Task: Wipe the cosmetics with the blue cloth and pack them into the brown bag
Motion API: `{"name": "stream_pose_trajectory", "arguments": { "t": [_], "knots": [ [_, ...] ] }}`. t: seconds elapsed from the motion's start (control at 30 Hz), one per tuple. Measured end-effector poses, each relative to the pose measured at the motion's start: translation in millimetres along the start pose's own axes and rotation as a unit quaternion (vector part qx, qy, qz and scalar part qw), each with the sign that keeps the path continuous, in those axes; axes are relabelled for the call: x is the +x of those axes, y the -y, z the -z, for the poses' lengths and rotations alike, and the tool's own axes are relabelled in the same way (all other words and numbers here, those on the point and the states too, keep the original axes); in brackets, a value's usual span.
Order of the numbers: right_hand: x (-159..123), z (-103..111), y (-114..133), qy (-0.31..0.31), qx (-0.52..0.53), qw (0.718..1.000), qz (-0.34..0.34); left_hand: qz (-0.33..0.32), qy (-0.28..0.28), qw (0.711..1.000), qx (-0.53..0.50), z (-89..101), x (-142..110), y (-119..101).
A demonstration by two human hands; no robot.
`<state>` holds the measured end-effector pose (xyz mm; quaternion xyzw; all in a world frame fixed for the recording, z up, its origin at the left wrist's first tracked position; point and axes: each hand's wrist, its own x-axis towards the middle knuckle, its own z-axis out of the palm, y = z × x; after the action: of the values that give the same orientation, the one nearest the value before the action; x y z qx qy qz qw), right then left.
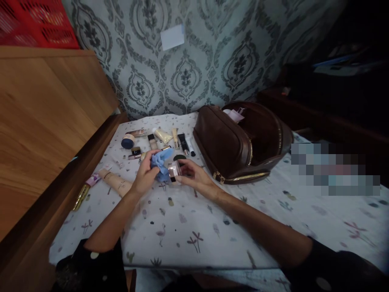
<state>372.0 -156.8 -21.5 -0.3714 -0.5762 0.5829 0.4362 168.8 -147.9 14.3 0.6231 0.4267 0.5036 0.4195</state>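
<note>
Bunched in my left hand [147, 172] is a light blue cloth [162, 164], its folds close to the jar. My right hand [194, 174] grips a small clear cosmetic jar [174, 172] by its side, tilted above the printed table cover. Just behind the jar lies a dark green round item [180, 158], partly hidden by my right fingers. A beige squeeze tube [114, 182] rests beside my left wrist. Farther back are a cream tube [163, 135], a black tube [183, 143] and a dark-lidded jar [128, 141].
An open brown leather bag [223, 142] stands right of the cosmetics, with a pale pink item [234, 115] inside. A gold-and-pink tube [81, 196] lies near the left edge. Wooden furniture [51, 93] bounds the left, and a patterned wall [185, 77] rises behind.
</note>
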Motion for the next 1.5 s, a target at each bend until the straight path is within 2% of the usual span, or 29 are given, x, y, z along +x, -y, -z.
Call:
{"name": "stream_pose_trajectory", "arguments": {
  "t": [0.13,0.23,0.33,0.43,0.53,0.63,0.77,0.87,0.97,1.07,1.13,1.23,1.4,1.5],
  "knots": [
    [-2,1,6,0.013,0.012,1.0,0.001,-0.03,-0.044,0.99,0.133,4.5,3,-6],
    [-3,2,9,0.019,0.006,1.0,0.009,-0.06,-0.061,0.96,0.268,9.0,2,-12],
    [-4,2,9,0.026,-0.013,0.999,0.015,-0.098,-0.065,0.944,0.308,6.7,-2,-17],
    [-6,0,6,0.025,-0.06,0.997,0.043,-0.122,-0.034,0.949,0.29,-3.0,-9,-17],
    [-8,-2,4,0.007,-0.131,0.987,0.089,-0.11,0.024,0.959,0.259,-13.5,-16,-13],
    [-8,-3,3,-0.009,-0.155,0.983,0.1,-0.162,0.068,0.945,0.276,-18.4,-20,-9],
    [-7,-3,3,-0.005,-0.075,0.996,0.053,-0.28,0.087,0.902,0.316,-19.1,-23,-8],
    [-6,-5,4,-0.018,0.062,0.998,0.003,-0.357,0.083,0.857,0.361,-22.8,-25,-8],
    [-6,-8,6,-0.026,0.234,0.971,-0.048,-0.412,0.074,0.816,0.399,-28.0,-26,-6],
    [-8,-9,12,-0.011,0.332,0.938,-0.103,-0.436,0.071,0.802,0.402,-29.0,-24,-3],
    [-9,-9,16,0.006,0.371,0.919,-0.131,-0.429,0.067,0.812,0.389,-27.4,-23,0],
    [-10,-6,20,0.029,0.399,0.904,-0.151,-0.381,0.049,0.855,0.349,-25.5,-24,4],
    [-11,-4,20,0.073,0.375,0.91,-0.16,-0.274,0.022,0.928,0.251,-28.3,-27,4],
    [-11,-5,20,0.092,0.355,0.916,-0.163,-0.198,0.014,0.959,0.204,-27.5,-27,-1]
  ]
}}
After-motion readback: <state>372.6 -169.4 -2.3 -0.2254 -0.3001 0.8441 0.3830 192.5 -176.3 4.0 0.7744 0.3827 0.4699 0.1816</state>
